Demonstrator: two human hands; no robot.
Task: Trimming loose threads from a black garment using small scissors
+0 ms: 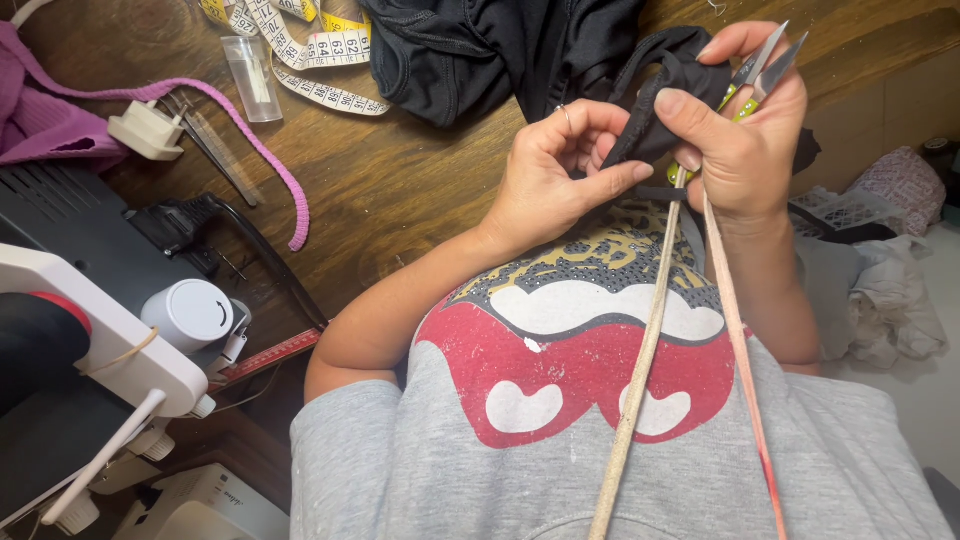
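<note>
My left hand [555, 165] pinches a narrow black fabric strap [660, 90] between thumb and fingers; a ring shows on one finger. My right hand [745, 130] grips the same black strap with its thumb and also holds small thread snips [762, 68] with green handles, blades pointing up and away. Two pale cords [650, 330] hang from my hands down across my grey printed shirt [560, 400]. Both hands are raised above the wooden table [400, 180], close together and touching the strap.
A black garment [480, 50] lies at the table's far edge beside a yellow measuring tape [320, 55]. Purple fabric with a cord [60, 110], a white plug [148, 130] and a clear tube [250, 75] lie left. A white sewing machine [110, 340] stands near left.
</note>
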